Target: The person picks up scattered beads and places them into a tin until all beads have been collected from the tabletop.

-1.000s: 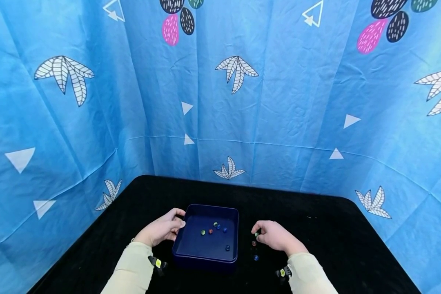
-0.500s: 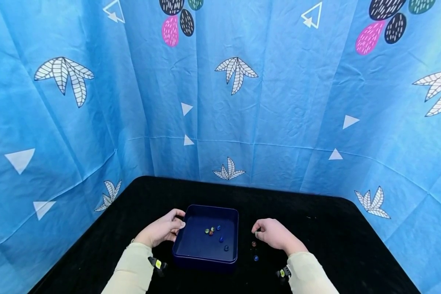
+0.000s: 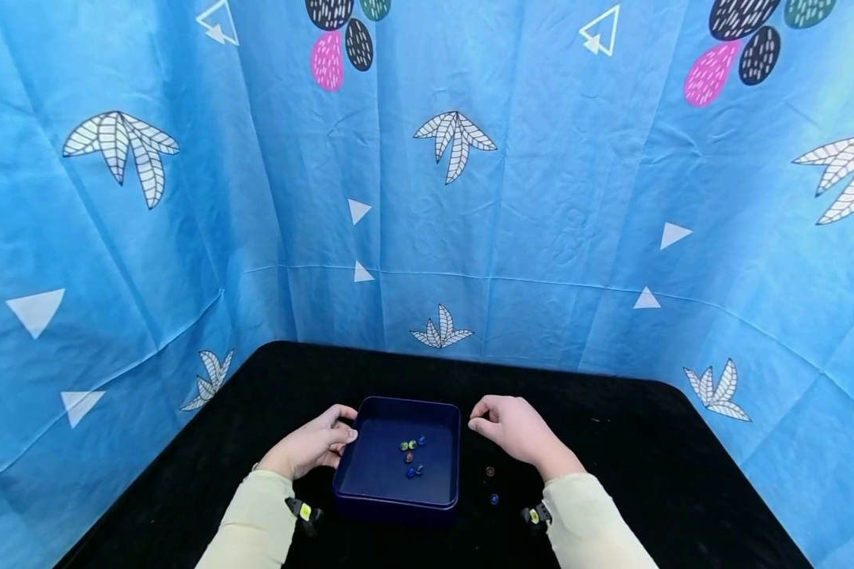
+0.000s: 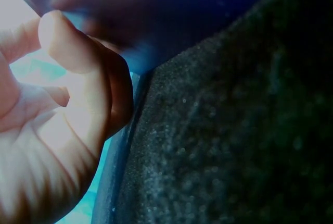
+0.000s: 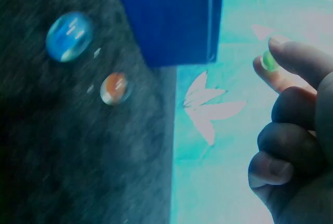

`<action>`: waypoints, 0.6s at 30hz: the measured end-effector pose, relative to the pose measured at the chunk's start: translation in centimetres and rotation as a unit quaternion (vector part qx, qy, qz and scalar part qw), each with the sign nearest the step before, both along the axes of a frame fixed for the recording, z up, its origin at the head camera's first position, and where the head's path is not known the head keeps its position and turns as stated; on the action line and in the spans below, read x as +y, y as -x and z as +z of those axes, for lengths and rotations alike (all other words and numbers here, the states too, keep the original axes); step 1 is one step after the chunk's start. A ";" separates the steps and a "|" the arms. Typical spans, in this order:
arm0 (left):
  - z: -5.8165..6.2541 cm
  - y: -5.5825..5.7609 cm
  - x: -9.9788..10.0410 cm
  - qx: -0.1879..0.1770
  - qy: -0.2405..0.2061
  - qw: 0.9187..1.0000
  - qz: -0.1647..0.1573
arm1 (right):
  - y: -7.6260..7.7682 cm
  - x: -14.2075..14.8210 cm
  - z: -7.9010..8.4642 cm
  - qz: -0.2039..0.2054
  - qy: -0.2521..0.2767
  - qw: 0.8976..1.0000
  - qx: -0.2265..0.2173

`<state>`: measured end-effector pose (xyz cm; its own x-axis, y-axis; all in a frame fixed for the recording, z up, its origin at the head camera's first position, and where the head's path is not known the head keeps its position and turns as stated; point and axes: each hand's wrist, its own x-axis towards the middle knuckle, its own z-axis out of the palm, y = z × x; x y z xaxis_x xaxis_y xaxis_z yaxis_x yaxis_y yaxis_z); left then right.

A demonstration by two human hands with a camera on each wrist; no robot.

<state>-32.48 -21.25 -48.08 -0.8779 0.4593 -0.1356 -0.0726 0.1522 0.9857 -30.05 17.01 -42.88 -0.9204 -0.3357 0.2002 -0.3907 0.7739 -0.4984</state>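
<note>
Walled blue box (image 3: pixel 398 506) near right grip (image 3: pixel 510 427), two loose marbles (image 5: pixel 69 36) on black cloth (image 3: pixel 648 474).

Deep navy is shown by the box (image 3: pixel 370 478), and green, blue and reddish brown by the marbles (image 3: pixel 403 446) inside. Green is also seen in the held marble (image 5: pixel 269 61). On the black worktop (image 3: pixel 683 474), a blue marble (image 5: pixel 69 36) and an orange-brown marble (image 5: pixel 114 87) are partly clear. The sleeves (image 3: pixel 252 518) are coloured pale cream. The blue curtain (image 3: pixel 555 158) is printed with white triangles (image 3: pixel 358 211), black-veined white leaves (image 3: pixel 458 146), and pink, black and green drops (image 3: pixel 327 59) flecked white.
</note>
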 end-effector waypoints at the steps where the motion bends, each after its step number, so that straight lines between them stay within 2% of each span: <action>1: 0.0 0.0 0.0 0.000 0.001 1.000 0.000 | 0.0 -0.3 0.3 0.001 0.004 1.000 0.002; 10: -0.4 0.2 0.0 0.000 -0.002 1.000 0.004 | 0.0 -3.1 2.4 0.026 0.006 1.000 0.008; 18: -0.4 0.2 0.0 0.001 -0.005 1.000 0.001 | 0.2 -5.8 3.2 0.064 -0.012 0.998 0.014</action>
<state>-32.66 -21.21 -48.45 -0.8789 0.4591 -0.1293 -0.0711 0.1420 0.9873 -30.20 11.26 -39.67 -0.8641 -0.4552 0.2147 -0.5001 0.7287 -0.4679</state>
